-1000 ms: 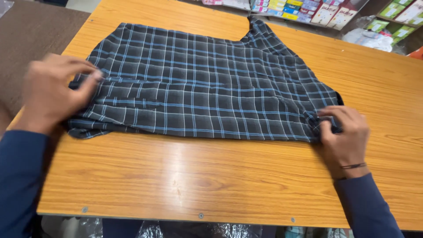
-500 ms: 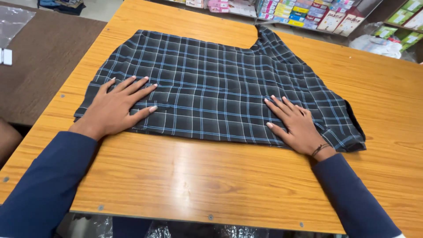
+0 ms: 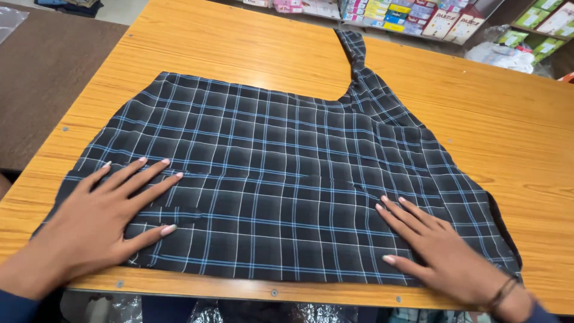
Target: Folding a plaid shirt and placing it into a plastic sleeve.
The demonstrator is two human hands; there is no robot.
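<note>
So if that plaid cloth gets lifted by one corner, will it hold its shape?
Probably not: the plaid cloth lies thin and flat with soft folds, so likely floppy and light. It may slide on the glossy wooden table.

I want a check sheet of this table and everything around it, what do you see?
Surface: orange wooden table, with small screws along the near edge.
Job's things: dark checked shirt with blue and white lines, spread flat; one narrow part reaches toward the far edge.
Clutter: nothing seen on the table besides the cloth.
Hands: left hand flat on the cloth's left part, fingers spread; right hand flat on its right part, with a dark band at the wrist.
Cables: nothing seen.
Surroundings: shelves of coloured boxes beyond the table, brown floor mat at left, plastic wrapping under the near edge.
</note>
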